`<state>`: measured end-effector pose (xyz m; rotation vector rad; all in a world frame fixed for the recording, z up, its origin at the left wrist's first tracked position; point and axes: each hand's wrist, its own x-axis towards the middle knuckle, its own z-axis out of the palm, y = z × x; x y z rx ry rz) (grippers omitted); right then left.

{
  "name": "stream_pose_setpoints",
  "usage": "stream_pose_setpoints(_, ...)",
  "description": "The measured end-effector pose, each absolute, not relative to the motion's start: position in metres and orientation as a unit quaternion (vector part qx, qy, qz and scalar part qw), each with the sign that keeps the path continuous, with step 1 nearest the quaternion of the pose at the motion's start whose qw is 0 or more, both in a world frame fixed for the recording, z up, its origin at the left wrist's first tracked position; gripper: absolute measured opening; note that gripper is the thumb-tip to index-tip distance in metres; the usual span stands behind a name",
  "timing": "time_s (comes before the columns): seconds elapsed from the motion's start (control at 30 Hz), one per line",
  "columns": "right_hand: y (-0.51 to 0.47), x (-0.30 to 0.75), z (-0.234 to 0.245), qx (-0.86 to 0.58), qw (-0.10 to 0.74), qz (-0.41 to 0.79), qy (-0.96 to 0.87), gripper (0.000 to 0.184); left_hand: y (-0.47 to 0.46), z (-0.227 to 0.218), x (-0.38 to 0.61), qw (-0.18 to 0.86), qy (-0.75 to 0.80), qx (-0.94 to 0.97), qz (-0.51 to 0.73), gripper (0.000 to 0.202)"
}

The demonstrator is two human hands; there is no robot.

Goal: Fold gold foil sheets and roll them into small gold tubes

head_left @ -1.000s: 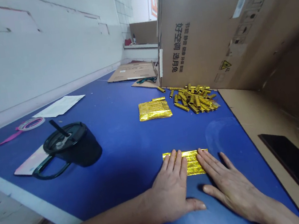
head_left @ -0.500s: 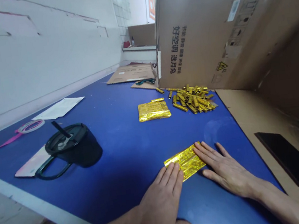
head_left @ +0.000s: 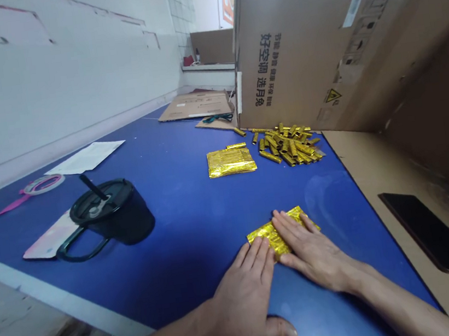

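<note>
A shiny gold foil sheet lies flat on the blue table in front of me. My left hand rests with its fingertips on the sheet's left end, fingers stretched out and thumb apart. Across the sheet's middle and right part lies my right hand, its fingers extended and pressed flat, covering some of the foil. Farther back sits a stack of similar gold foil pieces with one small gold roll at its far edge. To its right is a heap of small gold foil tubes.
A dark lidded mug with a straw stands at left on a pale pink-white flat item. Behind it are pink-and-white tape and paper. A large cardboard box rises at the back right; a black phone-like slab lies right.
My right hand has slid leftward across the foil sheet, toward my left hand, uncovering the sheet's right end. My left hand stays on the left end. The view has shifted slightly.
</note>
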<state>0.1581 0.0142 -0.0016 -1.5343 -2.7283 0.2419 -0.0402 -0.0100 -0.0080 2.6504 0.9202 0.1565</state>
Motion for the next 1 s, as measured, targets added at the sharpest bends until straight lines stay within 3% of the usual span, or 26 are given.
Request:
stream_pose_setpoints(0.3,0.021,0.190,-0.009,-0.526,-0.014,0.030,-0.850,0.065,-0.003,-0.005,-0.045,0.130,0.304,0.943,0.033,0.094)
stream_pose_setpoints(0.57,0.008,0.181,-0.013,-0.571,-0.024,-0.008,-0.821,0.079,0.030,0.002,-0.067,0.109,0.247,0.963,0.020,0.082)
stream_pose_setpoints(0.8,0.009,0.182,-0.020,-0.561,-0.012,-0.028,-0.827,0.073,0.022,0.016,-0.003,0.119,0.290,0.948,0.053,0.099)
stream_pose_setpoints(1.0,0.010,0.184,-0.023,-0.561,-0.015,-0.029,-0.827,0.070,0.034,-0.008,0.021,0.147,0.311,0.938,0.034,0.097)
